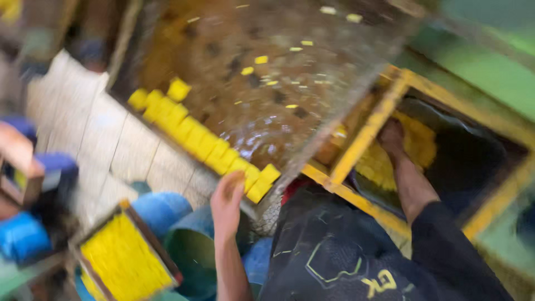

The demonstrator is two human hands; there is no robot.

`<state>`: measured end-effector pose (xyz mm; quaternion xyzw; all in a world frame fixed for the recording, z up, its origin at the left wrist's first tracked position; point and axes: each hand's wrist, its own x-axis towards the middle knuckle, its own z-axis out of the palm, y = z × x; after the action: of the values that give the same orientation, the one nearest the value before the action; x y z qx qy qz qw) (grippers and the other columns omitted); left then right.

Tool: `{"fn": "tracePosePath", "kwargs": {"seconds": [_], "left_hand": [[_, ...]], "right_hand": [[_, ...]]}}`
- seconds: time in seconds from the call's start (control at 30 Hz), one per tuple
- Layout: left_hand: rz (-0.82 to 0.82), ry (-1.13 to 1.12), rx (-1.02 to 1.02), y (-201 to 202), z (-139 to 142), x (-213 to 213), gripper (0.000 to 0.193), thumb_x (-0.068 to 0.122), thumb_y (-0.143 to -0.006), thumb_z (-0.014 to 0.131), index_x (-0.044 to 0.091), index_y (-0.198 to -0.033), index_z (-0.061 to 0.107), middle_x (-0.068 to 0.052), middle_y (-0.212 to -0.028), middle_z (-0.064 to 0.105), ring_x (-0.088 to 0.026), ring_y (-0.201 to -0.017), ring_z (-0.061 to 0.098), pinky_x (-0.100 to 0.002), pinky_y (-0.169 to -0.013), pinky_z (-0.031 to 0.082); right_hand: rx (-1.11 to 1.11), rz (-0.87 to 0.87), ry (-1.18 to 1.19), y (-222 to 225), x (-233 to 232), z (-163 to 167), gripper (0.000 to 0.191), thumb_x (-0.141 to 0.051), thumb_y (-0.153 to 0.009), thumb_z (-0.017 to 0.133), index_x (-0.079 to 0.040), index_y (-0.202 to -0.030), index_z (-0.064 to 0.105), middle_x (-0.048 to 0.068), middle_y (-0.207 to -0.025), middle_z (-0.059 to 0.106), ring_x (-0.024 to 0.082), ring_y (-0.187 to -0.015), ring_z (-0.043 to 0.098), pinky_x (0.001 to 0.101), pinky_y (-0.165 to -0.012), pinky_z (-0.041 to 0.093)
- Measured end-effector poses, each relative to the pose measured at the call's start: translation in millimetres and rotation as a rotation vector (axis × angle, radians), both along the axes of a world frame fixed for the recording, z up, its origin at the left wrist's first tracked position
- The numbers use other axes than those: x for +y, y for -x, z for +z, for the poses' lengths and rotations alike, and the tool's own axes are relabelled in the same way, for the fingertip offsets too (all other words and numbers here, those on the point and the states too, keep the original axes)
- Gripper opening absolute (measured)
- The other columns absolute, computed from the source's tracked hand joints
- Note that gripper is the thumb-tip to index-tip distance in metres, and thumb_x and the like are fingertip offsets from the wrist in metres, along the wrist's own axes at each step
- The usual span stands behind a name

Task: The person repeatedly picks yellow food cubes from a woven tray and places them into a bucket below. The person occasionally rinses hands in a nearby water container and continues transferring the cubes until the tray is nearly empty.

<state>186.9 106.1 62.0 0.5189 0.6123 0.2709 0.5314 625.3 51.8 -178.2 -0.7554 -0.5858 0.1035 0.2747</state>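
Motion blur smears the whole scene. Beside the yellow frame (pixel 368 134), the right hand (pixel 392 139) has its fingers buried in yellow pieces (pixel 415 146), grip unreadable. Left of the frame, the left hand (pixel 227 200) is too blurred to judge its fingers.

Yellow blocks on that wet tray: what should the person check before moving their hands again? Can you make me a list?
1. Left hand by the end of the yellow blocks row: ok.
2. Left hand gripping a block: cannot tell, picture blurred.
3. Right hand inside the yellow frame, on the yellow pile: ok.
4. Right hand holding anything: cannot tell.
5. Blocks lined along the wet tray edge: ok, one sits out of line at the far end.
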Motion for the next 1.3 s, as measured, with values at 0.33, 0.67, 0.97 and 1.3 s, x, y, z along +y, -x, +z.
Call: {"fn": "tracePosePath", "kwargs": {"seconds": [0.33, 0.67, 0.97, 1.3], "left_hand": [[0.106, -0.874, 0.702, 27, -34, 245, 0.054, 0.015, -0.088, 0.076, -0.004, -0.136, 0.061, -0.022, -0.127, 0.060, -0.042, -0.119, 0.052, -0.052, -0.104, 0.042], [0.146, -0.755, 0.446, 23, -68, 247, 0.036, 0.007, -0.088, 0.072, 0.007, -0.120, 0.057, -0.015, -0.119, 0.062, -0.038, -0.113, 0.060, -0.050, -0.093, 0.046], [0.797, -0.258, -0.539, 58, -75, 121, 0.029, -0.002, -0.093, 0.065, 0.001, -0.120, 0.056, -0.006, -0.112, 0.061, -0.015, -0.090, 0.063, -0.031, -0.075, 0.059], [0.906, -0.230, -0.677, 91, -75, 117, 0.043, -0.003, -0.091, 0.060, 0.004, -0.132, 0.052, -0.004, -0.120, 0.061, -0.013, -0.102, 0.061, -0.032, -0.089, 0.056]], "right_hand": [[0.446, -0.199, 0.550, 6, -19, 50, 0.036, -0.031, -0.089, 0.067, 0.001, -0.100, 0.079, 0.021, -0.097, 0.077, 0.034, -0.094, 0.076, 0.0459, -0.091, 0.057], [0.616, 0.122, 0.101, 111, 145, 230, 0.038, -0.017, -0.097, 0.070, -0.001, -0.131, 0.067, 0.009, -0.124, 0.071, 0.014, -0.112, 0.066, 0.0299, -0.100, 0.050], [0.023, 0.923, -0.193, 422, 389, 210, 0.039, -0.021, -0.093, 0.073, -0.006, -0.128, 0.067, 0.017, -0.127, 0.061, 0.041, -0.117, 0.052, 0.0482, -0.097, 0.042], [0.108, 1.089, -0.115, 406, 400, 171, 0.031, -0.017, -0.094, 0.072, -0.005, -0.121, 0.062, 0.015, -0.128, 0.059, 0.037, -0.118, 0.056, 0.0470, -0.101, 0.045]]}}
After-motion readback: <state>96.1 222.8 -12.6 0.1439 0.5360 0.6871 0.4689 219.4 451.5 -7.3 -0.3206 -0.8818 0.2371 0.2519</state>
